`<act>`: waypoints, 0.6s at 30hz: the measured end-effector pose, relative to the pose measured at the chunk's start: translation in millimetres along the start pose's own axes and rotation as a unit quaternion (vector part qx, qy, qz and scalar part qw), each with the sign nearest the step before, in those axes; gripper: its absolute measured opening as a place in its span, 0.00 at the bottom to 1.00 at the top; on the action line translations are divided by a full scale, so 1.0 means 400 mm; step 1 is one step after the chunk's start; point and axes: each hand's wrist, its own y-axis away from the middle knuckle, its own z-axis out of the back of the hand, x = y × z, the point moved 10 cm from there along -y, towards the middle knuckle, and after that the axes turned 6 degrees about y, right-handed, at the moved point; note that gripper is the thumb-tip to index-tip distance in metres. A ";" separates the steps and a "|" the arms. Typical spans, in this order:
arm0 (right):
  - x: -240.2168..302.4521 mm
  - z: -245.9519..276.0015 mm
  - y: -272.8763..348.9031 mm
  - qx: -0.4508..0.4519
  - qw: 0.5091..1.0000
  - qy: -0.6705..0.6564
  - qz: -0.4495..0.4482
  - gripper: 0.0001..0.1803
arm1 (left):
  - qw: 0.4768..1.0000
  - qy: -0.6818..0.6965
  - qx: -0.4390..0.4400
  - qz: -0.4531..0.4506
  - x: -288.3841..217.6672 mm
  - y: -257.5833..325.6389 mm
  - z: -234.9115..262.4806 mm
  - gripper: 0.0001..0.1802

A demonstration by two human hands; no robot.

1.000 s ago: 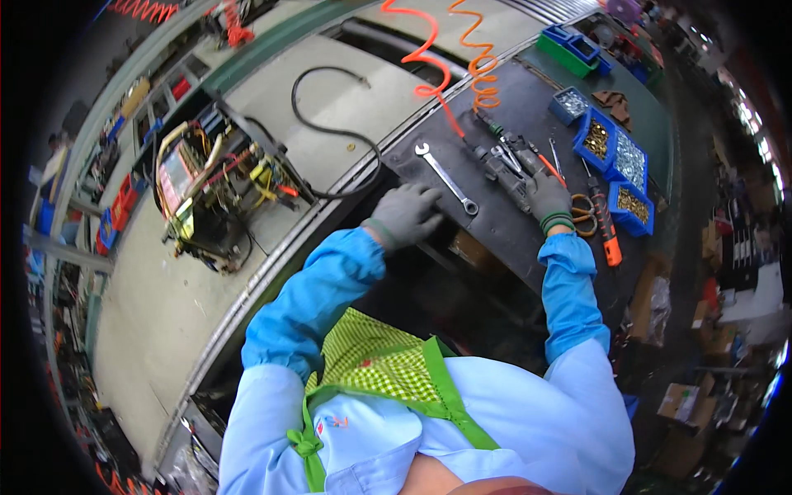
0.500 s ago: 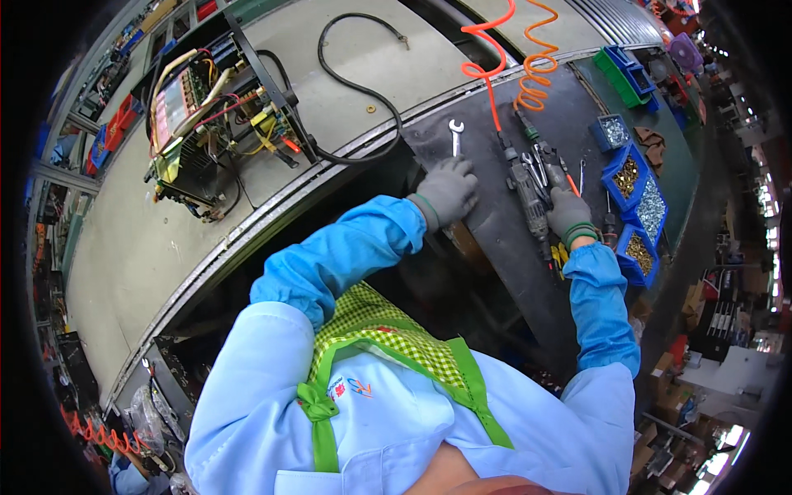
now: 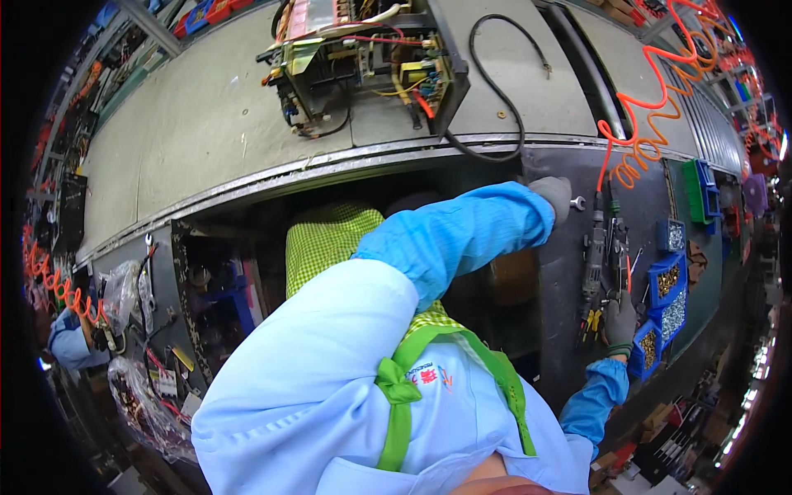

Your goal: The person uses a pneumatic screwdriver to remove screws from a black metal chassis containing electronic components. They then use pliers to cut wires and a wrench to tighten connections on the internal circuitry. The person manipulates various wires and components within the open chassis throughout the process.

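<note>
1. my left hand point(image 3: 554, 195), in a grey glove, rests on the dark work mat point(image 3: 569, 272) and covers one end of a silver wrench point(image 3: 577, 202); i cannot tell whether the fingers are curled around it.
2. my right hand point(image 3: 620, 322), also gloved, lies lower on the mat among long hand tools point(image 3: 596, 256); its grip is hidden, so i cannot tell.
3. blue bins of small screws point(image 3: 670, 285) sit just beside my right hand.
4. a coiled orange air hose point(image 3: 631, 153) hangs above the mat.
5. an open electrical unit with coloured wires point(image 3: 363, 70) stands on the grey conveyor point(image 3: 190, 140), well apart.
</note>
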 end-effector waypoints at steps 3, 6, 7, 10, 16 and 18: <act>0.002 0.026 0.035 -0.023 1.000 -0.009 0.011 0.12 | 0.996 -0.083 -0.024 0.025 -0.005 -0.080 -0.058 0.20; 0.005 0.023 0.040 -0.033 0.997 -0.064 -0.009 0.12 | 0.943 -0.287 -0.165 0.038 -0.066 -0.027 -0.024 0.17; 0.002 0.018 0.045 -0.027 0.995 -0.088 -0.024 0.12 | 0.952 -0.286 -0.106 0.030 -0.054 -0.043 -0.054 0.16; 0.068 0.030 0.038 -0.078 0.978 -0.194 -0.013 0.09 | 0.968 -0.252 0.001 0.001 -0.033 -0.095 -0.094 0.13; 0.243 0.063 0.033 -0.090 0.954 -0.283 0.039 0.17 | 0.985 -0.168 0.019 -0.020 -0.031 0.003 -0.008 0.17; 0.351 0.072 0.039 -0.076 0.935 -0.340 0.064 0.16 | 0.991 -0.128 0.023 -0.035 -0.025 0.018 -0.004 0.18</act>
